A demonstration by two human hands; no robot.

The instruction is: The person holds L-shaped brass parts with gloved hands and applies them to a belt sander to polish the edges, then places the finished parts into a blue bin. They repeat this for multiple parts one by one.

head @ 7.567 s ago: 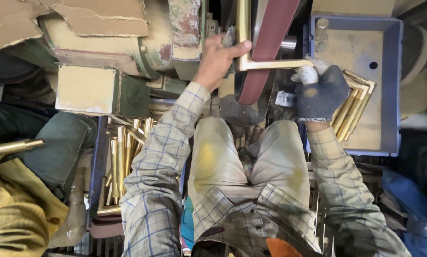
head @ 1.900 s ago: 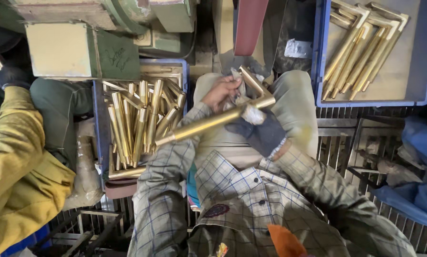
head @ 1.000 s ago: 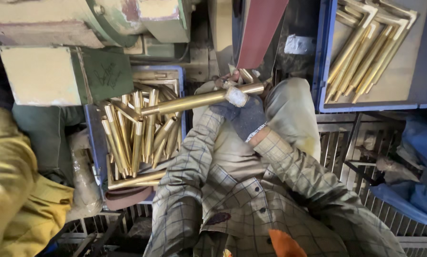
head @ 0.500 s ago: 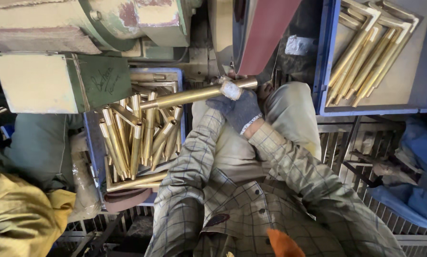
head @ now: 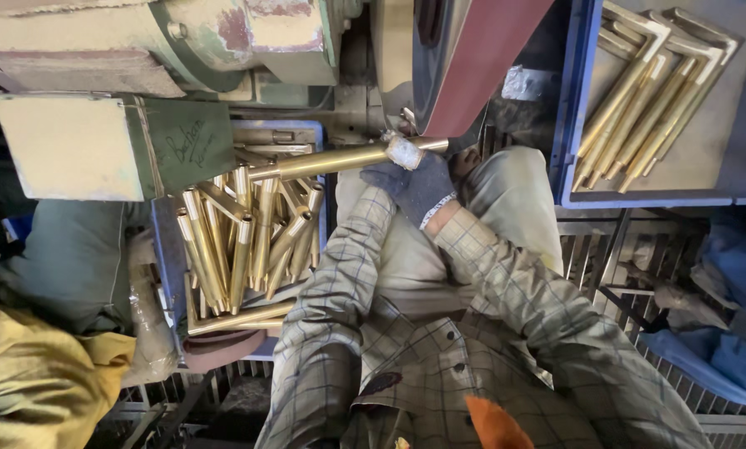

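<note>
My right hand point(head: 413, 185), in a dark knit glove, grips a long brass tube point(head: 331, 160) close to a pale wrapped patch on it. The tube lies almost level, its left end over the blue crate point(head: 167, 274) of several brass pieces point(head: 240, 241). Its right end reaches the lower edge of a red-brown sanding belt point(head: 481, 66). My left sleeve point(head: 348, 249) runs up to the glove, and my left hand is hidden beneath it.
A blue tray point(head: 568, 125) at the upper right holds several L-shaped brass pieces point(head: 647, 91). A worn green machine body point(head: 182, 41) and a cream box point(head: 65, 145) fill the upper left. Another person in yellow point(head: 32, 382) sits at the lower left. Metal grating point(head: 606, 258) lies under my legs.
The brass tube has come up from my lap and swung nearly level, its right end now at the belt. My bare left hand, seen on the tube earlier, is out of sight.
</note>
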